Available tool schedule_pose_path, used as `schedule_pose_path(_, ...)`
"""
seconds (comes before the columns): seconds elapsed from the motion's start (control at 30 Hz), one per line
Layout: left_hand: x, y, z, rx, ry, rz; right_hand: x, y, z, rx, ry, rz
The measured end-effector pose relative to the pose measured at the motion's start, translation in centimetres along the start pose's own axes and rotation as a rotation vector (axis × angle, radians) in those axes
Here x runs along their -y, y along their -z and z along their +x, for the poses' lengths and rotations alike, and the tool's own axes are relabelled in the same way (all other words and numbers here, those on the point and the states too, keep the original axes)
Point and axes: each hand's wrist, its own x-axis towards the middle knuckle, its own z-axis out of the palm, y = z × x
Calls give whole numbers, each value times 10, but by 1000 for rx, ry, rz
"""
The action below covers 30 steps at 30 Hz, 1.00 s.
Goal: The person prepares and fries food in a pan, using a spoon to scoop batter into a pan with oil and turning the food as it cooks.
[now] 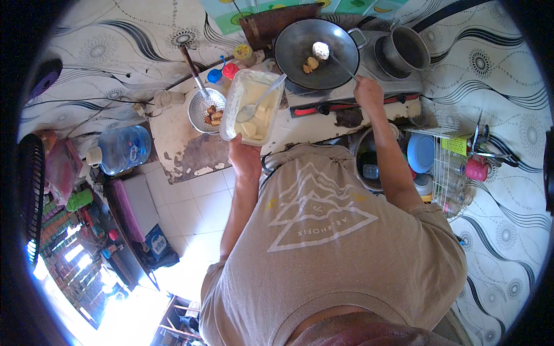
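Note:
My left hand (244, 157) grips the near edge of a rectangular plastic tub (229, 106). Inside the tub are pale batter and several cream-coloured chunks (249, 128), with a metal spoon (263, 98) lying across them. My right hand (368, 92) is closed around the handle of a long cooking utensil (344, 68) reaching into the dark wok (288, 49). A bright white patch (321, 51) shows at its far end; whether that is its head or food I cannot tell. Golden-brown fried pieces (310, 64) sit beside it in the wok.
Left of the tub, a perforated strainer (199, 109) holds browned pieces (214, 116). Small jars with blue (214, 76) and red lids (230, 70) stand behind. A grey saucepan (407, 49) occupies the stove's right side. A dish rack (447, 173) and water jug (124, 150) flank the counter.

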Motion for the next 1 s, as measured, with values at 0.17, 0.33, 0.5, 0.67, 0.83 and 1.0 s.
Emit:
schedule_pose_path(0.17,3,7,3,-21,19,10,6,7,-2,48,-51,2)
schedule_pose_path(0.33,2,3,4,-5,18,11,5,-3,-6,-49,-64,24)
schedule_pose_path(0.5,1,1,3,4,31,-1,5,-10,-6,-19,-28,-6)
schedule_pose_path(0.67,1,4,3,3,40,-10,11,-11,-7,-14,-79,33)
schedule_pose_path(0.83,4,6,6,42,30,-27,17,-9,-13,-37,-101,110)
schedule_pose_path(1.0,5,9,6,2,44,-32,20,-13,-15,-10,-111,93)
